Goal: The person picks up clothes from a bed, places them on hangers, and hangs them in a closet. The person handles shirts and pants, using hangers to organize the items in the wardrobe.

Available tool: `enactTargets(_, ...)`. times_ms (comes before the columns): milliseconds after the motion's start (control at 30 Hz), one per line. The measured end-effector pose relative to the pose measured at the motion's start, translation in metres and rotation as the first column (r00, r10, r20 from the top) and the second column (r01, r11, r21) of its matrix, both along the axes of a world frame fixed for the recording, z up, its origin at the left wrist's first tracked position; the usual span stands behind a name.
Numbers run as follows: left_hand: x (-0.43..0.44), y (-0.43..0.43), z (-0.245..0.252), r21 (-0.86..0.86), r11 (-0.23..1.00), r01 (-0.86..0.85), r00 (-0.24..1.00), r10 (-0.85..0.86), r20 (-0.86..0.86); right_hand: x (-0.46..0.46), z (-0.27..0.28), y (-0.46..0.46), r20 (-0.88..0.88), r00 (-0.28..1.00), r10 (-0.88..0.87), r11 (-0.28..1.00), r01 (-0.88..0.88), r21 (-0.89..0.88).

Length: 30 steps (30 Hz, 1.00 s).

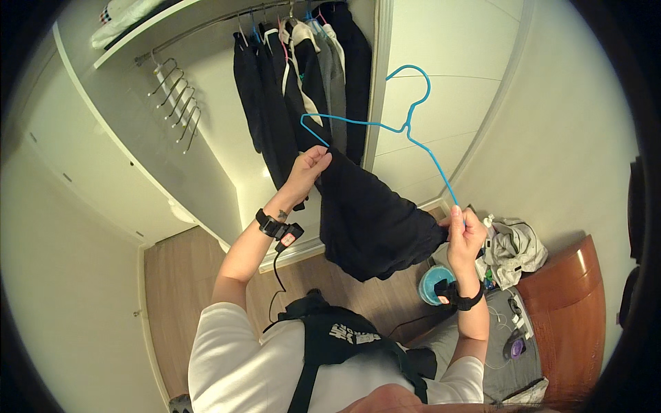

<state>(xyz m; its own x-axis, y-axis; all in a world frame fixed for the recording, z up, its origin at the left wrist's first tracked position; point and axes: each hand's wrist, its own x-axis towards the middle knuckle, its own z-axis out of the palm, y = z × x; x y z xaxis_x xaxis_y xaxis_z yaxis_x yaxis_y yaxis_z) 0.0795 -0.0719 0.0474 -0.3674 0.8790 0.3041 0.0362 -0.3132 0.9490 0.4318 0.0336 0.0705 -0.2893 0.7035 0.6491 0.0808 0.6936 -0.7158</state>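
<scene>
A blue clothes hanger (408, 126) is held up before me, its hook pointing up and to the left. Black folded cloth, a garment (372, 222), hangs below its shoulders. My left hand (312, 164) pinches the garment's upper left corner, right by the hanger's left end. My right hand (465, 232) grips the hanger's right arm near its lower end, with the garment's right edge at the fingers. Whether the cloth goes over the hanger's bottom bar cannot be seen.
Dark and grey clothes (330, 77) hang on a metal rail (206, 28) in the open wardrobe. A multi-arm trouser rack (178, 103) is at its left. Lower right are a blue bin (434, 284), a heaped pale bag (516, 248) and a wooden headboard (568, 294).
</scene>
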Motion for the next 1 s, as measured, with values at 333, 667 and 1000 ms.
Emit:
enactTargets(333, -0.036, -0.011, -0.030, -0.073, 0.997, 0.025, 0.999, -0.022, 0.043, -0.028, 0.007, 0.000, -0.037, 0.997, 0.073, 0.997, -0.072, 0.021)
enactTargets(667, -0.157, -0.011, -0.023, -0.180, 0.946, -0.269, 0.963, 0.263, -0.056, -0.065, 0.018, 0.003, -0.086, 0.983, 0.163, 0.983, -0.169, -0.073)
enactTargets(1000, -0.332, -0.010, 0.044, 0.007, 0.811, -0.586, 0.809, 0.585, -0.061, -0.116, 0.034, 0.003, -0.232, 0.947, 0.223, 0.925, -0.281, -0.255)
